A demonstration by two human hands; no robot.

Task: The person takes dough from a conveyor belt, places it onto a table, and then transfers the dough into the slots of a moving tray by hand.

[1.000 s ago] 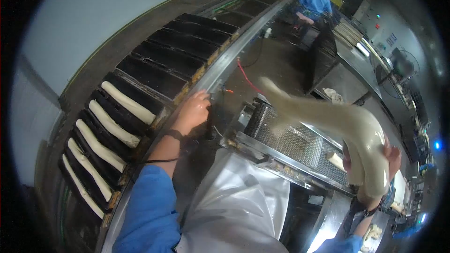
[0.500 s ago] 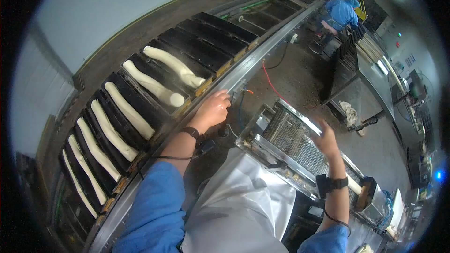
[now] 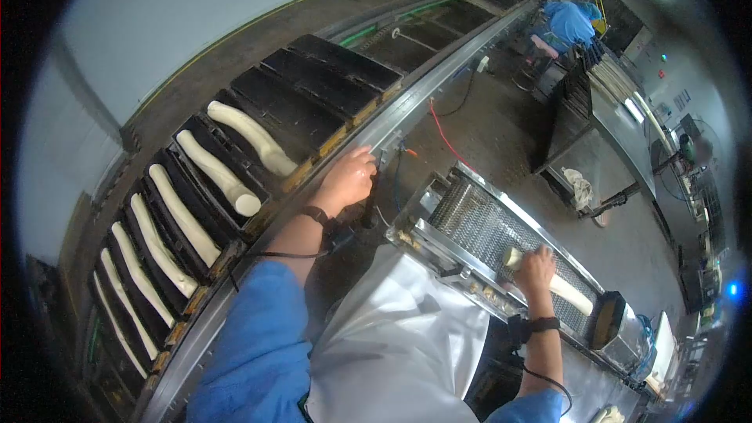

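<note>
My right hand (image 3: 536, 270) is closed around a long pale dough roll (image 3: 570, 294) lying on the metal mesh belt (image 3: 470, 219) of a small conveyor. One end of the roll sticks out past my fingers. My left hand (image 3: 348, 180) is beside the steel rail (image 3: 401, 121) of the long conveyor, fingers loosely bent and apart, with nothing seen in them. To its left, black baking pans (image 3: 249, 231) hold single strips of dough (image 3: 219, 168). Farther up the line, several black pans (image 3: 301, 102) show no dough.
A metal outlet box (image 3: 615, 325) stands at the mesh belt's lower right end. Beyond the belt is a steel table (image 3: 619, 141) with a cloth (image 3: 578, 188) hanging below it. A co-worker in blue (image 3: 570, 23) bends near the far end. A red cable (image 3: 446, 133) runs across the floor.
My right hand has come down from above the mesh belt and closed on the dough roll, which now lies farther out along the belt. The pans have shifted toward the lower left.
</note>
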